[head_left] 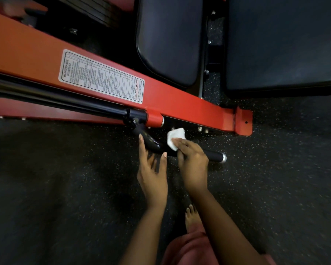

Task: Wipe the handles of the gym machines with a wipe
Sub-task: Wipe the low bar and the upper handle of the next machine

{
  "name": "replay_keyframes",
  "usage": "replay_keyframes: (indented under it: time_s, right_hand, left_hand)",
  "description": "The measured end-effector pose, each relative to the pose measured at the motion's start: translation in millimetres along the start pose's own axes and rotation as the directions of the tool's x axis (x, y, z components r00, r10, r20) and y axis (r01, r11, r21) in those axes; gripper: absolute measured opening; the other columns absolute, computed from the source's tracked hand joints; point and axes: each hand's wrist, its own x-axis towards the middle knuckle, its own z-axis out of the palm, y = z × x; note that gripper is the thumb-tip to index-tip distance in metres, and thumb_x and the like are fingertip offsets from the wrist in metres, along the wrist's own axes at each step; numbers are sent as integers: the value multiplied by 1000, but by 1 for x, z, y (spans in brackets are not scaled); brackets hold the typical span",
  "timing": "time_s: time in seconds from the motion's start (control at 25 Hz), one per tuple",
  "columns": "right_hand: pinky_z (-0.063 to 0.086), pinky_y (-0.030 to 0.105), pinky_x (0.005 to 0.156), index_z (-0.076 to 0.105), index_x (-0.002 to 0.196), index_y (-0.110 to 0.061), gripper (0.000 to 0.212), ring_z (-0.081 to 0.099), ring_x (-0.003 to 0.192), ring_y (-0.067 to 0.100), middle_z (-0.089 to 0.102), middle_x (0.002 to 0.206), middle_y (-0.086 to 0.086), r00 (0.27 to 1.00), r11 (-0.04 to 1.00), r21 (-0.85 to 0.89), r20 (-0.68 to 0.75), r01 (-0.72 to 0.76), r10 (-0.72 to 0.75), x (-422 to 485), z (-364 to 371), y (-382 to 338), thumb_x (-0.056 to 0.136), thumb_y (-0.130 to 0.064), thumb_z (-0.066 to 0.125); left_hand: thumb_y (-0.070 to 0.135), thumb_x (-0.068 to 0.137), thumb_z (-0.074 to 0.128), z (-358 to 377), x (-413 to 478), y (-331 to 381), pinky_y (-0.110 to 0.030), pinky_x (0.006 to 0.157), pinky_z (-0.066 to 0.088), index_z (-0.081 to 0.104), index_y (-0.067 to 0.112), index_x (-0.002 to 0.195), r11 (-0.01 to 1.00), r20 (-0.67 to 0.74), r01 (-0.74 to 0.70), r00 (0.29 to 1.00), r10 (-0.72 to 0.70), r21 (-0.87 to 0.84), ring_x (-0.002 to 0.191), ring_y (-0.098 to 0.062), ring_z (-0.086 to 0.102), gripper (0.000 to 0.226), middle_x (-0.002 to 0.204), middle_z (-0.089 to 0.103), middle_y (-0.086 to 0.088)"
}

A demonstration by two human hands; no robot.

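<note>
A black handle (215,156) with a silver end cap juts from the red machine frame (180,104) low over the floor. My right hand (192,159) lies over the middle of the handle and pinches a white wipe (175,137) against it. My left hand (151,169) is beside it, fingers apart around the handle's bent inner part, thumb and forefinger touching the bar. The stretch of handle under my right hand is hidden.
A white maintenance label (101,76) is stuck on the red beam. Two dark padded seats (168,41) (283,43) stand behind the frame. Speckled black rubber floor (65,178) spreads all round. My bare foot (193,217) is below my hands.
</note>
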Motion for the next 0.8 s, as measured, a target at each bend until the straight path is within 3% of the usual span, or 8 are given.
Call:
replay_keyframes:
  time_s: [0.16,0.36,0.44,0.52,0.56,0.64,0.72,0.8]
  right_hand:
    - [37,12,87,69,106,-11,32,53,97,8,69,104,3,992,991,39,18,128,-128,-4,12,8,79,-9,51]
    - [38,17,87,71,101,-7,30,58,93,13,71,99,7,997,995,-79,-44,64,-68,-10,2,58,75,1,57]
    - [37,16,87,71,100,-6,30,62,93,18,71,99,9,999,996,-90,-49,-21,16,-9,-2,68,75,8,60]
    - [36,16,88,71,100,-4,32,65,93,25,71,100,11,995,991,-88,-28,-97,95,-9,-7,72,74,11,61]
    - [36,15,88,71,101,-3,32,65,94,26,71,101,11,993,989,-82,-14,-119,119,-9,-10,73,74,12,60]
    - [37,15,89,70,101,-5,31,64,97,25,70,103,10,990,987,-81,1,-138,138,-9,-16,70,76,10,60]
    - [40,17,88,71,101,-6,33,65,95,24,71,102,9,995,992,-71,-7,-102,102,-11,-18,64,74,10,61]
    - [45,19,85,70,103,-8,36,64,93,22,70,103,9,1000,998,-68,19,-13,15,-14,-16,60,72,10,64]
  left_hand:
    - [1,81,65,15,10,-13,-3,83,44,23,49,133,995,-43,-103,994,102,-11,116,-23,58,82,137,49,-14]
    - [-1,79,68,17,14,-23,-18,85,52,30,55,129,981,-20,-128,992,127,-149,107,-21,62,84,136,49,-12]
    - [6,81,67,13,12,-24,-28,94,50,28,51,136,986,11,-165,986,165,-21,114,-22,57,81,135,47,-8]
    - [14,82,67,2,0,-23,-32,102,42,30,39,141,942,36,-238,971,236,237,122,-23,48,74,138,38,-10]
    - [19,83,66,-4,-7,-20,-35,105,38,35,32,141,843,78,-345,935,345,413,125,-24,43,66,138,35,-11]
    - [30,84,58,-12,-12,-15,-40,112,25,39,24,137,474,314,-622,754,576,623,127,-25,37,56,137,34,-10]
    - [33,79,61,-9,7,-7,-44,114,13,38,22,135,159,590,-796,551,591,584,131,-27,32,62,138,36,-10]
    - [33,67,75,0,39,-1,-48,111,10,46,19,133,-91,762,-852,408,503,516,133,-31,36,73,137,46,-14]
